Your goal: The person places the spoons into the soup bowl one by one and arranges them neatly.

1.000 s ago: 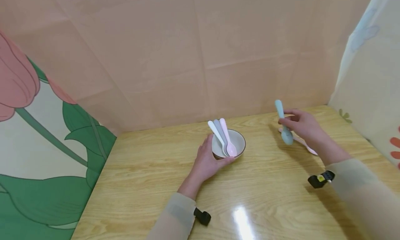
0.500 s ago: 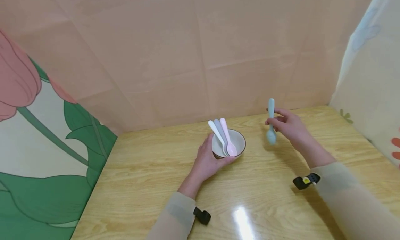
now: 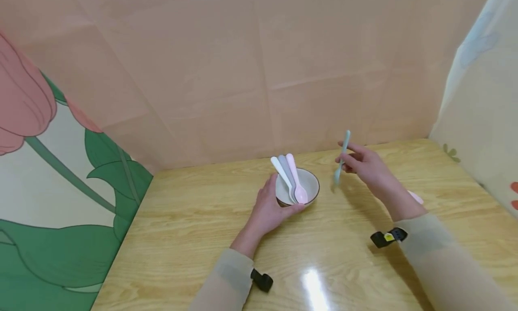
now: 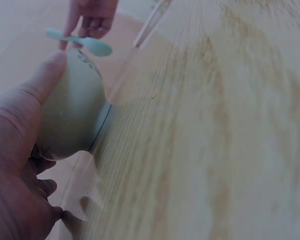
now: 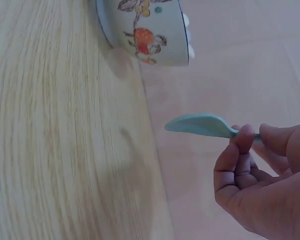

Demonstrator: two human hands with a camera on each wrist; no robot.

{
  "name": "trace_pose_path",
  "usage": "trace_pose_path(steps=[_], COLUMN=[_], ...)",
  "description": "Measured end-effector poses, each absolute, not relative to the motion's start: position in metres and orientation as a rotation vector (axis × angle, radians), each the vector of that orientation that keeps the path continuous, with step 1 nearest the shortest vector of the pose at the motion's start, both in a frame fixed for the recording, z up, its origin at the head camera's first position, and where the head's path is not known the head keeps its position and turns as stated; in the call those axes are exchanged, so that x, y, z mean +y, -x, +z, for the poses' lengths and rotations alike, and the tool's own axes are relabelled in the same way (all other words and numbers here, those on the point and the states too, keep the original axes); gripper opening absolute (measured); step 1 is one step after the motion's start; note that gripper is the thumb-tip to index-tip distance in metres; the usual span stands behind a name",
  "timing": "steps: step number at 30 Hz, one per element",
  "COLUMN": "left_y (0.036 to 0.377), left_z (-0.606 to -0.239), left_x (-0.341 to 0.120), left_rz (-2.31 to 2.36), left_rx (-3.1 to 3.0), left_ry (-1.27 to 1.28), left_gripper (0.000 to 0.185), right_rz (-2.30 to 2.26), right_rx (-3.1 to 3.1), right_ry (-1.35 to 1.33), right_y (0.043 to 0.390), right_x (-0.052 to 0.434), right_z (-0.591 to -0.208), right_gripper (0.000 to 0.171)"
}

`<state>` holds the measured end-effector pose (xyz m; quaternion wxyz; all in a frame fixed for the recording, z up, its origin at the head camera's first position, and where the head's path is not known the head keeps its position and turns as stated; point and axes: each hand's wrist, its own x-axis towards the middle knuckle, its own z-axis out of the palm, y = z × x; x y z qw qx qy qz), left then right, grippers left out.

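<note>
My left hand [image 3: 268, 210] holds a small white bowl [image 3: 312, 185] from its left side, thumb along the near rim. The right wrist view shows fruit and leaves printed on the bowl's outer wall [image 5: 162, 30]. Inside it lean three spoons: a white one [image 3: 282, 170], a grey one and a pink one [image 3: 300, 193], handles up over the far rim. To the bowl's right, my right hand [image 3: 367, 168] pinches a light blue spoon [image 5: 200, 124] above the table, its head pointing down toward the tabletop in the head view.
Another pink spoon [image 3: 416, 197] lies on the wooden table [image 3: 182, 230], partly hidden behind my right wrist. A plain pinkish cloth [image 3: 210, 77] hangs along the table's back edge. Flower-printed sheets stand on the left [image 3: 73, 176] and right [image 3: 477, 113].
My right hand has moved left with the light blue spoon, away from the pink spoon on the table and closer to the bowl. The left hand stays on the bowl.
</note>
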<state>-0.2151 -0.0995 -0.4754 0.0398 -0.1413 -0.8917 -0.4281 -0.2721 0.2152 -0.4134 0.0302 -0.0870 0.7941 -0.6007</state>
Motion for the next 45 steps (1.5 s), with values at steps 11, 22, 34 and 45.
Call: trace_pose_path(steps=[11,22,34,45], left_y=[0.215,0.218,0.217,0.216], left_z=[-0.477,-0.476,-0.480,-0.476], left_x=[-0.099,-0.099,-0.095,-0.096], left_rz=[-1.303,-1.289,-1.314,-1.330], left_rx=[-2.717,-2.710,-2.696,-2.712], left_ry=[0.453,0.478,0.510,0.487], left_gripper=[0.111,0.111,0.108,0.109], right_rz=[-1.890,-2.006,-1.946,-1.938], right_rx=[2.532,2.487,2.504,2.461], right_ry=[0.219,0.217,0.228,0.288], right_y=[0.272,0.272,0.271,0.270], right_x=[0.200,0.175,0.156,0.143], right_z=[-0.414,-0.401,-0.398,-0.404], right_gripper=[0.051,0.047,0.047,0.064])
